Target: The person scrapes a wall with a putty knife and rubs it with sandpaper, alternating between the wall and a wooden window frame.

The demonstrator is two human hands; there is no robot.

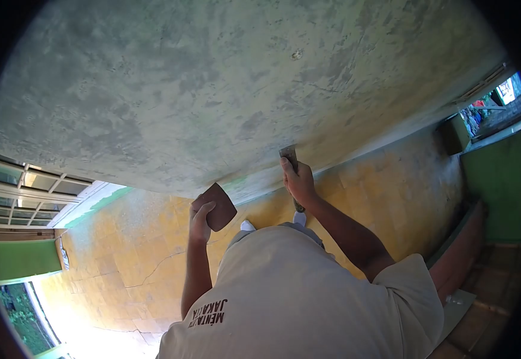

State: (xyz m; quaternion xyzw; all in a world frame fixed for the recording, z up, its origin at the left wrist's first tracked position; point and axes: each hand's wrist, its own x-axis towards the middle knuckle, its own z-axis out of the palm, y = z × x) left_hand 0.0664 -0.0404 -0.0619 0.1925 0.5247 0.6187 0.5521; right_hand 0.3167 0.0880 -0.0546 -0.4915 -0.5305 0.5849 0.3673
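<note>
Scraping of the wall [212, 90] seems underway: a scraper [288, 157] is gripped in the closed right hand [299, 182], a brown pad [219, 206] pinched by the left hand [200, 218]; steady blade pressure is needed next.

Strong fisheye curvature, black vignette at corners, blown-out daylight glare lower left, wall evenly lit, slightly soft
</note>
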